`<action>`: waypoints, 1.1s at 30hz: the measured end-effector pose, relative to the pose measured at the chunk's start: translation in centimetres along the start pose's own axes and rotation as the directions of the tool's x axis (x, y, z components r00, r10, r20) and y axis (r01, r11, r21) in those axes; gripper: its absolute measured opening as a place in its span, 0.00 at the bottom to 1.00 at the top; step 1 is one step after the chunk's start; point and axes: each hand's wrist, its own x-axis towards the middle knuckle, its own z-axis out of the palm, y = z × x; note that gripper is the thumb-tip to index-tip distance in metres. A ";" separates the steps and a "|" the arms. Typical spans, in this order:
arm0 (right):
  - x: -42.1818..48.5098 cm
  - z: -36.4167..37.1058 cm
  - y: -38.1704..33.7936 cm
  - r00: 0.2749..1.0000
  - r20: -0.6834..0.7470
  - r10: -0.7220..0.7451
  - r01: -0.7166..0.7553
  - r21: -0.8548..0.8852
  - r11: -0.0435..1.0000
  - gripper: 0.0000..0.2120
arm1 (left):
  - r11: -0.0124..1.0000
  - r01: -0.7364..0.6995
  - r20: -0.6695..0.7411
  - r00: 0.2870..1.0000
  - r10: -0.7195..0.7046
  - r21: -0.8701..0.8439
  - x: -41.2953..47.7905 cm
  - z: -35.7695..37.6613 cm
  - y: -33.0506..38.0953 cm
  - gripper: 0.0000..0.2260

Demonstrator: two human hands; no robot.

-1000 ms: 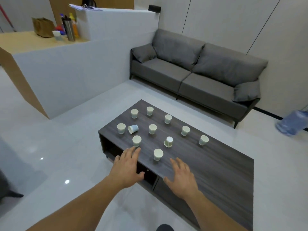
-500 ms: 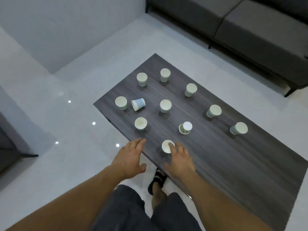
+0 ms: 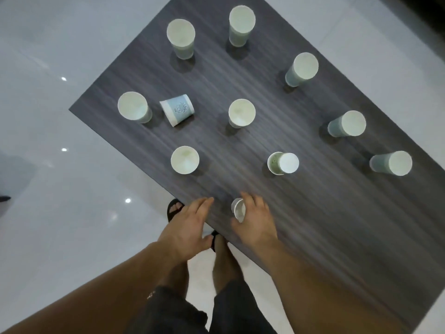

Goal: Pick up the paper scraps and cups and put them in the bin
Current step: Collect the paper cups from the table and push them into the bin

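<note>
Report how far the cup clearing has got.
Done: nothing that shows; no bin is in view. In hand: the right hand grips the nearest cup at the near edge of the table, with the left hand open beside it. Left: ten more, namely eight upright cups, one tipped cup and one upside-down cup. No paper scraps are visible.

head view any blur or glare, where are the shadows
Head view: motion blur smears the right hand, the cup it grips and the near table; far cups are sharper; light glints dot the glossy floor; soft shadows pool at the cups' bases; the wide lens leans the rightmost cup outward.
</note>
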 end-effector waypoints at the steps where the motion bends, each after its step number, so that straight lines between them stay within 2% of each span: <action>1: -0.1 -0.2 -0.3 0.999 -0.029 0.027 -0.024 0.106 0.994 0.35 | 1.000 -0.011 0.005 1.000 0.011 -0.016 0.5 -0.2 0.2 0.39; 3: -0.3 -1.2 -0.9 0.998 -0.022 0.060 -0.049 0.343 0.938 0.38 | 0.997 -0.055 0.009 0.998 0.055 -0.055 1.8 -1.0 1.1 0.40; 5: -0.5 -2.2 -1.4 0.999 0.024 0.036 -0.043 0.505 0.862 0.41 | 0.989 -0.120 0.017 0.992 0.122 -0.084 3.2 -1.9 2.1 0.40; 8: -0.3 -4.2 -1.1 0.997 0.074 0.002 -0.046 0.594 0.803 0.42 | 0.978 -0.190 0.010 0.981 0.192 -0.086 4.8 -3.4 3.2 0.35; 11: 1.1 -6.3 -0.3 0.998 0.052 0.029 -0.057 0.698 0.713 0.33 | 0.978 -0.196 -0.007 0.981 0.196 -0.068 5.7 -4.0 3.0 0.31; 12: 1.9 -6.9 0.1 0.998 -0.004 0.062 -0.042 0.699 0.714 0.29 | 0.982 -0.177 -0.018 0.984 0.176 -0.067 5.9 -4.0 2.8 0.31; 14: 3.8 -8.2 1.0 0.975 -0.175 0.137 -0.012 0.574 0.819 0.22 | 0.987 -0.146 -0.046 0.989 0.143 -0.070 6.2 -3.5 2.5 0.33; 15: 4.8 -8.6 1.6 0.947 -0.284 0.150 -0.001 0.465 0.886 0.22 | 0.987 -0.133 -0.064 0.990 0.128 -0.085 6.4 -3.0 2.5 0.34; 17: 6.6 -9.3 2.7 0.885 -0.449 0.125 -0.008 0.254 0.967 0.29 | 0.984 -0.110 -0.107 0.990 0.095 -0.140 6.5 -2.0 2.4 0.34; 19: 8.1 -9.6 4.1 0.907 -0.407 0.108 -0.075 0.097 0.992 0.39 | 0.977 -0.090 -0.147 0.987 0.062 -0.192 6.6 -1.1 2.5 0.33; 21: 9.1 -9.5 5.6 0.958 -0.249 0.140 -0.137 0.032 0.990 0.45 | 0.968 -0.073 -0.167 0.985 0.033 -0.242 6.6 -0.6 2.6 0.31; 23: 9.7 -9.3 6.6 0.977 -0.125 0.172 -0.158 0.120 0.980 0.44 | 0.957 -0.052 -0.157 0.988 0.006 -0.285 6.4 -0.5 2.7 0.30; 25: 9.7 -9.1 6.9 0.984 -0.084 0.157 -0.137 0.200 0.970 0.40 | 0.958 -0.038 -0.150 0.989 -0.006 -0.283 6.3 -0.8 3.1 0.31; 27: 9.1 -9.2 6.6 0.979 -0.106 0.177 -0.143 0.269 0.952 0.37 | 0.962 -0.035 -0.160 0.987 -0.009 -0.271 6.1 -1.5 3.9 0.33; 30: 7.1 -10.5 5.5 0.960 -0.163 0.229 -0.152 0.384 0.911 0.31 | 0.969 -0.062 -0.173 0.985 0.020 -0.240 5.6 -3.4 5.6 0.43; 33: 4.6 -12.6 4.7 0.955 -0.220 0.198 -0.085 0.437 0.895 0.29 | 0.980 -0.116 -0.199 0.976 0.082 -0.162 4.5 -6.1 7.9 0.44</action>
